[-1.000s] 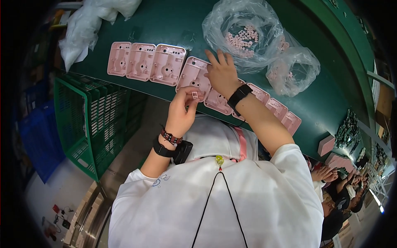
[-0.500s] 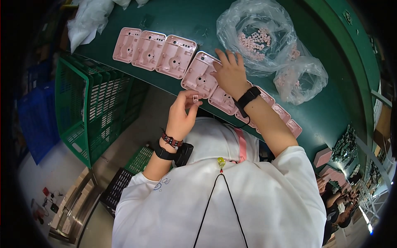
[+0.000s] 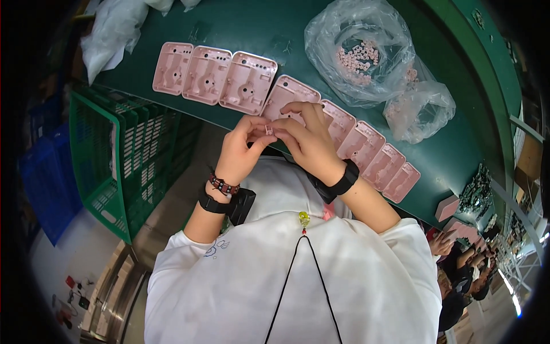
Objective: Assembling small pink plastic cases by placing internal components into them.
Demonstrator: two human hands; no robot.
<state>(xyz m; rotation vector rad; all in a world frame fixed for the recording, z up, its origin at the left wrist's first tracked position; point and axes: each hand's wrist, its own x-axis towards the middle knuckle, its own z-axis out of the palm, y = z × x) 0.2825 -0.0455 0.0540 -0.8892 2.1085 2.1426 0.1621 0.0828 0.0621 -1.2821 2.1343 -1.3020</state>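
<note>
My left hand [image 3: 238, 152] pinches a small pink plastic piece [image 3: 268, 131] between thumb and fingertips at the table's near edge. From the right, my right hand [image 3: 312, 143] meets it, thumb and fingers closing on the same piece; its exact grip is partly hidden. Just beyond the hands lies a pink plastic housing [image 3: 291, 90], open side up, partly covered by my right hand. It sits in a slanting row of similar housings. To its left are others, among them a pink housing [image 3: 248, 83]; to its right, several more, including a pink housing [image 3: 365, 149].
A large clear plastic bag [image 3: 321, 51] of small pink pieces lies open on the green table [image 3: 275, 23], beside a smaller bag [image 3: 438, 109]. Green crates [image 3: 117, 172] stand at left. Dark parts are heaped at far right [image 3: 475, 192], near another person's hand [image 3: 440, 243].
My right hand has left the housing and come down-left to meet my left hand at the small pink piece. My left hand has shifted slightly left.
</note>
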